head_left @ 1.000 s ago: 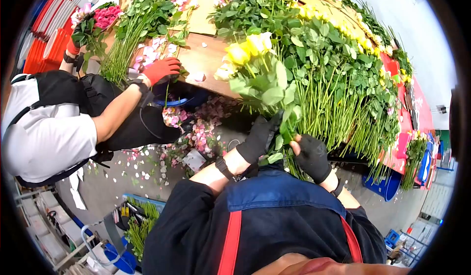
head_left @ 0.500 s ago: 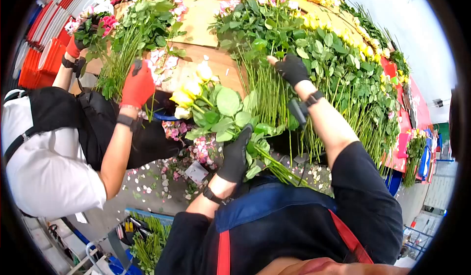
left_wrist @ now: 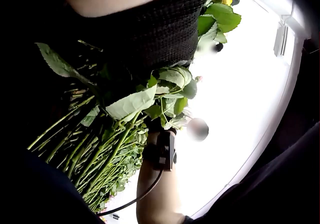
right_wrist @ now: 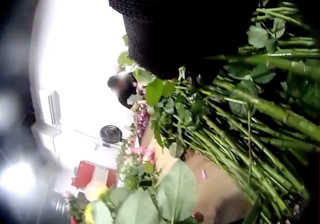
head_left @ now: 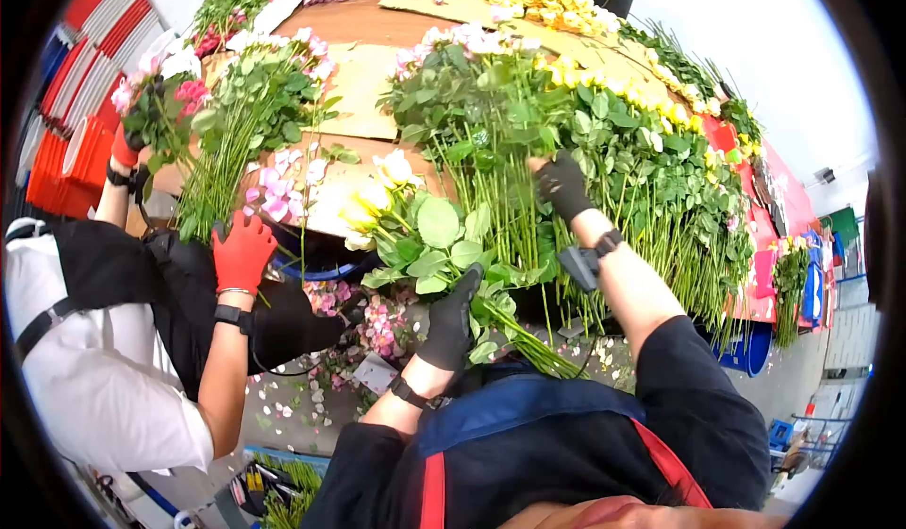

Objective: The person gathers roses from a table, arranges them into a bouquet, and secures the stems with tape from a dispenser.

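Note:
My left hand (head_left: 451,321) grips a bunch of yellow roses (head_left: 366,206), its blooms to the upper left and its stems (head_left: 538,348) slanting to the lower right. Dark glove fabric and leaves (left_wrist: 132,103) fill much of the left wrist view. Over the stems laid on the table, my right hand (head_left: 564,185) has its fingers curled at a rose stem (right_wrist: 280,64); the glove hides most of the grip in the right wrist view. Leaves just above this hand are blurred. Yellow rose heads (head_left: 665,109) line the pile's far edge.
At the left, a person in red gloves (head_left: 243,255) handles pink roses (head_left: 304,46) beside stacked red crates (head_left: 71,166). Cardboard (head_left: 363,90) lies on the wooden table (head_left: 354,24). A blue bucket (head_left: 750,350) stands below the right side. Petals litter the floor.
My right hand has left the bunch and reached up to the stems on the table. The bunch has moved left in my left hand. The neighbour's nearer red glove has shifted lower.

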Action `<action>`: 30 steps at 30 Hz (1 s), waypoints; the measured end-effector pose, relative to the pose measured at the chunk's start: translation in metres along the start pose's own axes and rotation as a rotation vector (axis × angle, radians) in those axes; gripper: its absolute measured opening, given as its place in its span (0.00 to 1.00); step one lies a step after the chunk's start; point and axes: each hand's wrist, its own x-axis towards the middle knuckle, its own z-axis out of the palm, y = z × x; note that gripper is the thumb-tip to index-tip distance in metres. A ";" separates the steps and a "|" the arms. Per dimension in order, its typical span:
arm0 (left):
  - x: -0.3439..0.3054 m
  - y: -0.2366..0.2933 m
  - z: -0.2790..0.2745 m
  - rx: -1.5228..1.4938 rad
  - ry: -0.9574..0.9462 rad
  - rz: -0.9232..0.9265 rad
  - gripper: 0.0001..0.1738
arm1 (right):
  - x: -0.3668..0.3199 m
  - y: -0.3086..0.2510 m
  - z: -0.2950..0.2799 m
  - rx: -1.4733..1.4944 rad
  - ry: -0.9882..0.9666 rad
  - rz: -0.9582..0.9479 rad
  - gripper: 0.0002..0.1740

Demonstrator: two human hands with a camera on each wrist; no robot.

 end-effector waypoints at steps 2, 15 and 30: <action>0.011 -0.010 -0.006 0.051 0.018 0.024 0.27 | -0.029 -0.042 0.015 -0.438 0.023 -0.080 0.29; 0.023 -0.013 -0.016 0.300 -0.005 0.229 0.21 | -0.027 -0.034 0.001 -0.815 0.155 -0.042 0.14; 0.017 -0.023 0.026 0.121 -0.054 0.033 0.25 | -0.137 -0.112 -0.148 0.200 0.028 0.059 0.14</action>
